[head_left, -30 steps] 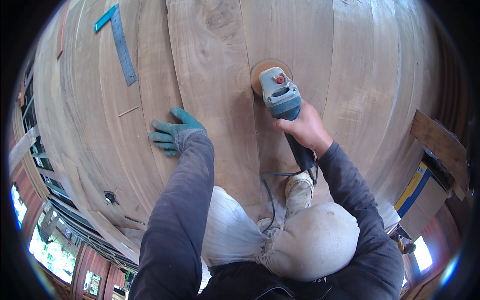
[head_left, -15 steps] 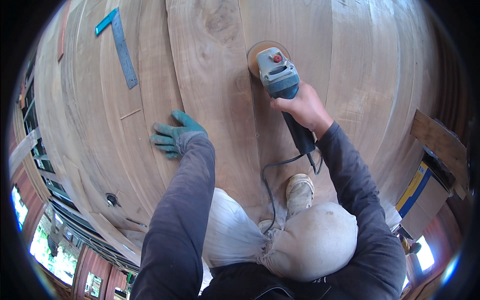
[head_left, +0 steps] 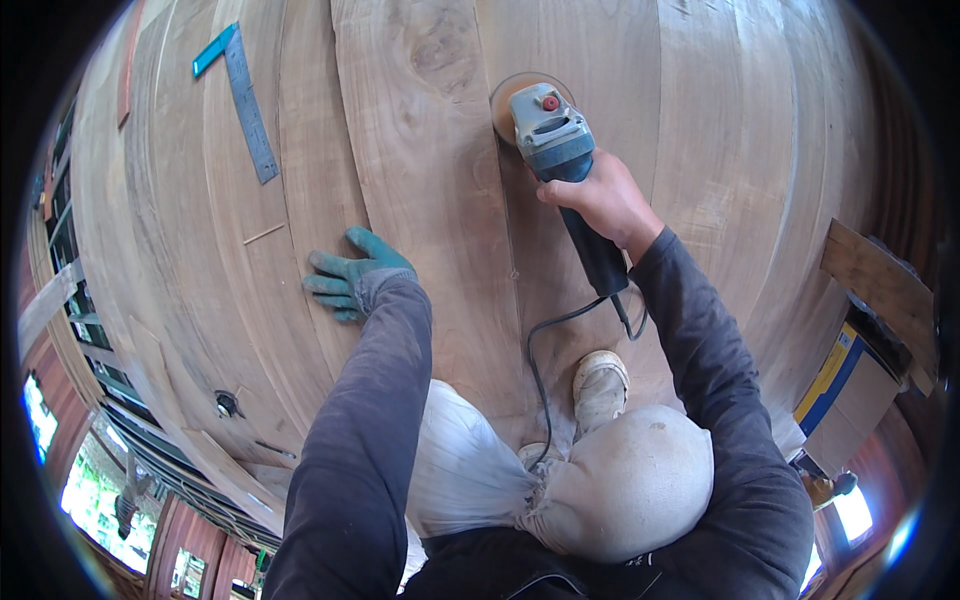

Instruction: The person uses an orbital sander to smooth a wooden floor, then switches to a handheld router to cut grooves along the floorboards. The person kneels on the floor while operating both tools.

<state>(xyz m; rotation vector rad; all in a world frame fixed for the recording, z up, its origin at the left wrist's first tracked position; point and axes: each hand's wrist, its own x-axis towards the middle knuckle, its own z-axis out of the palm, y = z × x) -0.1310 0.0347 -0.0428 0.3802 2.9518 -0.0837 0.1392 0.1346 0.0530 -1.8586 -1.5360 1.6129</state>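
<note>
My bare right hand (head_left: 606, 200) is wrapped round the body of an angle grinder (head_left: 558, 140), which has a grey head, a red button and a dark handle. Its round sanding disc (head_left: 507, 100) lies on the wooden planks (head_left: 420, 200), over the seam between two boards. From the handle's rear end a black power cord (head_left: 540, 350) loops down past my shoe. Over to the left, my left hand (head_left: 355, 276) wears a green-coated glove and rests flat on the boards with its fingers spread, holding nothing.
A try square (head_left: 250, 110) with a teal handle lies at the upper left, above a thin wood sliver (head_left: 264, 234). A round dark fitting (head_left: 228, 404) sits lower left. At right are a cardboard box (head_left: 845, 395) and a wooden board (head_left: 875, 285). My knee and shoe (head_left: 601, 385) are close below.
The angle grinder and my right hand have shifted slightly up and to the left along the seam. My left hand stays in place on the boards.
</note>
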